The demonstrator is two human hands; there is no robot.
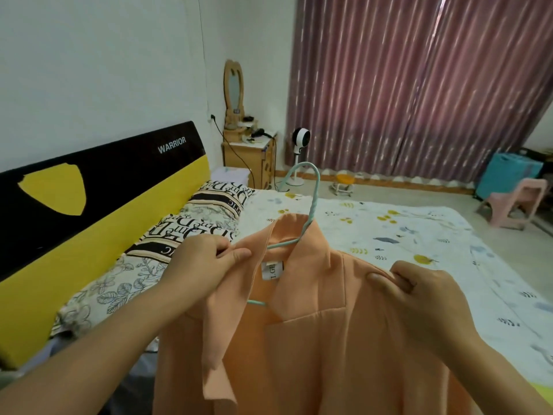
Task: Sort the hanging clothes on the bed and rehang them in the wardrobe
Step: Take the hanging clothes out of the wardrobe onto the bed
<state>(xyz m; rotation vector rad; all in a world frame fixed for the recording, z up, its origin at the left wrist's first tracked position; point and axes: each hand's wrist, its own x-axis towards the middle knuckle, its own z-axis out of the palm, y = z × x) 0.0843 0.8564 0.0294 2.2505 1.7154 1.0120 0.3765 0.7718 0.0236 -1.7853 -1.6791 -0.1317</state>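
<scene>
The peach blazer point(314, 339) is being straightened on its mint hanger point(302, 202), left hand point(197, 265) pinching the collar at ten o'clock, right hand point(425, 295) gripping the shoulder at two; next, probably carry it to the wardrobe.

The bed point(419, 250) stretches beyond the gripped jacket, covered by a white printed sheet point(374, 232). Left of the grip, lettered pillows point(206, 217) lie against the headboard point(104, 187).

Peach jacket point(314, 339), mint hanger point(311, 202)
</scene>
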